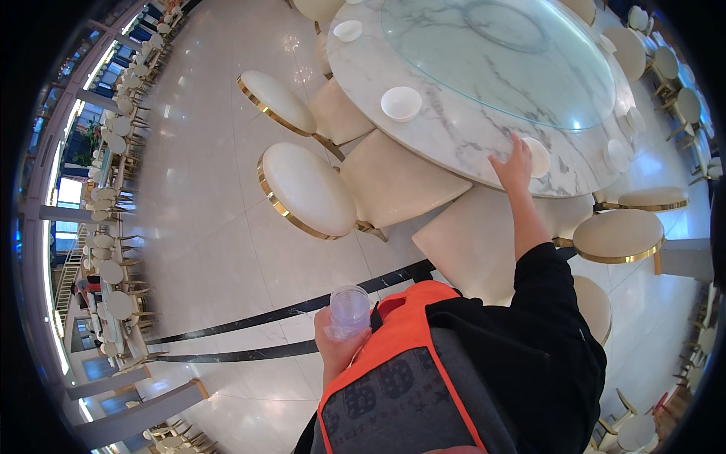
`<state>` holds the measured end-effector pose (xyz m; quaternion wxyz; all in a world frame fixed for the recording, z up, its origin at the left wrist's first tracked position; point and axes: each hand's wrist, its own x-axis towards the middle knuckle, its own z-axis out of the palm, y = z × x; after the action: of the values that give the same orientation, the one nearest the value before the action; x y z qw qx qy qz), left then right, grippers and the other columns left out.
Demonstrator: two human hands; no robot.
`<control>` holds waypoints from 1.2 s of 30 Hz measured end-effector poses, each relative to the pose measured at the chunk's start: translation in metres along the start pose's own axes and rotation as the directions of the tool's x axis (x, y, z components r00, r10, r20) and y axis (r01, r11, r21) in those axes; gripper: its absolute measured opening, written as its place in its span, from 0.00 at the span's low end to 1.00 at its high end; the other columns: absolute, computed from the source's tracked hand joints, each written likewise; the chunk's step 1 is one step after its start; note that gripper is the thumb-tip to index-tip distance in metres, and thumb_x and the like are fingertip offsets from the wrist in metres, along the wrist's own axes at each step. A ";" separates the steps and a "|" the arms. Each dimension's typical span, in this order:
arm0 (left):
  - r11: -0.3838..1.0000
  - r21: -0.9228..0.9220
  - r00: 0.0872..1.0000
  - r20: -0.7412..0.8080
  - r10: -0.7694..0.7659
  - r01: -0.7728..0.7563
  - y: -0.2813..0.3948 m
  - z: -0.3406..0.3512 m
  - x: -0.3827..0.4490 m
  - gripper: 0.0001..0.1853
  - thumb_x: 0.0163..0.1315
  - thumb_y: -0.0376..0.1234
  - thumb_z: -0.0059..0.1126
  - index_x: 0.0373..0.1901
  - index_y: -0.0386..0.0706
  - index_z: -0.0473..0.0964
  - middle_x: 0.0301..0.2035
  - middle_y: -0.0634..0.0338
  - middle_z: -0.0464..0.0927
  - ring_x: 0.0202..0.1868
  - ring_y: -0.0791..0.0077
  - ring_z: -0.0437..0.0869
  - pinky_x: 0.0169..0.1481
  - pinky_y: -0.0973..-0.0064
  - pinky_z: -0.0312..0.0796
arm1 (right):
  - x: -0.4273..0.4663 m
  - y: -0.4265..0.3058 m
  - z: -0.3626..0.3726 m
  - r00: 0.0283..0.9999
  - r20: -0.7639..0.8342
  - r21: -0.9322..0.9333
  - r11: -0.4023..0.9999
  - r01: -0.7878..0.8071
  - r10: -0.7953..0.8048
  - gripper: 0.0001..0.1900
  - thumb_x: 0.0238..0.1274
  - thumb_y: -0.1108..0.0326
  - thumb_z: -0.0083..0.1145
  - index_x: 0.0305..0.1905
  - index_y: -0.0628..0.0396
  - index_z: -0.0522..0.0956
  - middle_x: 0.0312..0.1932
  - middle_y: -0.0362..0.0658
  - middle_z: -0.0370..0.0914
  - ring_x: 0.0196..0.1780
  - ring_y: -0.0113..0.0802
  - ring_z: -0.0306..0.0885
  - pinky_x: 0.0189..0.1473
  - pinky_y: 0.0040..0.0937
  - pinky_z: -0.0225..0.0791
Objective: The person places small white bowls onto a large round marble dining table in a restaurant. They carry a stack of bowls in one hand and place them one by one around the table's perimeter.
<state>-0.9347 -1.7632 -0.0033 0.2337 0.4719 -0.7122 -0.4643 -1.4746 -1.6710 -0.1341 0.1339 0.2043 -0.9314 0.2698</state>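
My left hand [340, 346] is closed around a stack of clear plastic cups [349, 312] in thin plastic wrap, held low in front of my apron. My right hand [514, 164] reaches over the near edge of a round marble-patterned table [454, 127], with thumb and fingers apart. Just right of its fingers stands a white bowl [539, 158], whose left side they partly hide; whether they touch it I cannot tell. Another white bowl [401, 104] sits farther left on the tabletop.
A round glass turntable [499, 68] covers the table's middle. More white bowls [616, 156] stand around the rim. Cream chairs with gold-edged round backs [309, 187] surround the table, one seat [476, 244] right before me. Rows of tables and chairs [116, 272] line the far left.
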 end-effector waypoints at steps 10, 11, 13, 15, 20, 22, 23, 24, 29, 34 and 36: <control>0.742 -0.632 0.972 0.203 -0.121 0.225 -0.028 -0.059 0.037 0.45 0.40 0.29 0.83 0.64 0.36 0.71 0.53 0.54 0.81 0.55 0.59 0.85 0.60 0.60 0.79 | -0.126 -0.198 -0.040 0.823 0.356 0.835 0.546 -0.067 -0.443 0.38 0.52 0.58 0.80 0.68 0.51 0.74 0.61 0.42 0.78 0.60 0.35 0.77 0.59 0.36 0.73; 0.728 -0.645 0.967 0.233 -0.101 0.232 -0.035 -0.061 0.041 0.46 0.39 0.29 0.84 0.65 0.36 0.71 0.54 0.54 0.81 0.56 0.59 0.85 0.61 0.60 0.79 | -0.141 -0.229 -0.048 0.685 0.456 0.855 0.493 -0.161 -0.568 0.38 0.53 0.57 0.79 0.69 0.51 0.73 0.62 0.42 0.78 0.61 0.35 0.77 0.60 0.36 0.73; 0.704 -0.669 0.959 0.275 -0.064 0.238 -0.049 -0.064 0.051 0.46 0.39 0.30 0.84 0.65 0.35 0.70 0.54 0.53 0.81 0.57 0.59 0.84 0.62 0.61 0.78 | -0.161 -0.288 -0.072 0.421 0.488 0.872 0.404 -0.276 -0.765 0.39 0.56 0.55 0.77 0.72 0.52 0.71 0.64 0.44 0.76 0.63 0.37 0.76 0.62 0.37 0.72; 0.671 -0.699 0.956 0.290 -0.048 0.246 -0.055 -0.072 0.065 0.47 0.40 0.30 0.84 0.66 0.35 0.69 0.55 0.53 0.80 0.58 0.60 0.83 0.62 0.62 0.78 | -0.175 -0.336 -0.088 0.256 0.443 0.886 0.378 -0.268 -0.859 0.40 0.58 0.51 0.75 0.73 0.53 0.70 0.66 0.47 0.75 0.64 0.39 0.75 0.64 0.39 0.71; 0.699 -0.643 0.925 0.374 -0.070 0.313 -0.087 -0.111 0.096 0.42 0.43 0.32 0.84 0.63 0.34 0.73 0.54 0.56 0.82 0.56 0.63 0.85 0.60 0.65 0.78 | -0.203 -0.417 -0.068 0.088 0.423 0.904 0.413 -0.108 -0.902 0.41 0.62 0.46 0.70 0.73 0.57 0.69 0.66 0.54 0.73 0.65 0.46 0.75 0.67 0.41 0.69; 0.707 -0.624 0.904 0.424 -0.051 0.332 -0.100 -0.135 0.109 0.40 0.44 0.32 0.83 0.61 0.33 0.75 0.52 0.57 0.83 0.55 0.64 0.85 0.60 0.65 0.77 | -0.215 -0.452 -0.056 0.075 0.454 0.890 0.448 -0.082 -0.888 0.40 0.63 0.46 0.70 0.73 0.58 0.69 0.65 0.54 0.73 0.64 0.46 0.75 0.67 0.41 0.69; 0.712 -0.613 0.893 0.449 -0.041 0.341 -0.105 -0.145 0.117 0.38 0.45 0.32 0.83 0.61 0.33 0.76 0.52 0.57 0.84 0.55 0.65 0.85 0.60 0.66 0.77 | -0.218 -0.470 -0.051 0.068 0.485 0.874 0.479 -0.086 -0.872 0.40 0.63 0.46 0.70 0.72 0.58 0.70 0.64 0.54 0.74 0.64 0.45 0.75 0.67 0.40 0.69; 0.651 -0.668 0.885 0.465 -0.014 0.361 -0.102 -0.156 0.124 0.35 0.48 0.32 0.81 0.60 0.34 0.77 0.51 0.57 0.84 0.54 0.66 0.86 0.60 0.66 0.77 | -0.221 -0.488 -0.044 0.063 0.521 0.852 0.515 -0.087 -0.851 0.39 0.64 0.46 0.69 0.72 0.59 0.70 0.63 0.55 0.74 0.63 0.45 0.76 0.66 0.40 0.70; 0.746 -0.507 0.825 0.557 -0.098 0.431 -0.100 -0.219 0.151 0.34 0.50 0.33 0.80 0.60 0.36 0.77 0.51 0.57 0.85 0.52 0.67 0.87 0.60 0.67 0.76 | -0.240 -0.558 -0.009 0.090 0.536 0.841 0.522 -0.142 -0.839 0.36 0.67 0.49 0.67 0.72 0.58 0.70 0.62 0.52 0.73 0.65 0.43 0.74 0.68 0.39 0.67; 0.827 -0.424 0.862 0.488 -0.134 0.369 -0.141 -0.264 0.196 0.33 0.48 0.35 0.81 0.57 0.36 0.78 0.48 0.57 0.86 0.50 0.68 0.87 0.58 0.69 0.77 | -0.229 -0.616 0.000 0.071 0.485 0.874 0.481 -0.066 -0.872 0.37 0.64 0.54 0.69 0.73 0.57 0.69 0.62 0.51 0.72 0.68 0.44 0.69 0.71 0.40 0.63; 0.844 -0.430 0.895 0.430 -0.121 0.320 -0.135 -0.275 0.220 0.32 0.46 0.37 0.82 0.53 0.35 0.78 0.46 0.55 0.87 0.49 0.68 0.88 0.55 0.69 0.78 | -0.214 -0.634 0.002 0.105 0.463 0.878 0.471 0.082 -0.880 0.39 0.60 0.56 0.70 0.73 0.58 0.68 0.62 0.52 0.72 0.70 0.47 0.68 0.72 0.41 0.62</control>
<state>-0.7595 -2.0972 -0.0187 0.1446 0.3763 -0.5422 -0.7372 -0.9990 -2.0948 0.0711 -0.4058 0.6755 -0.5096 0.3455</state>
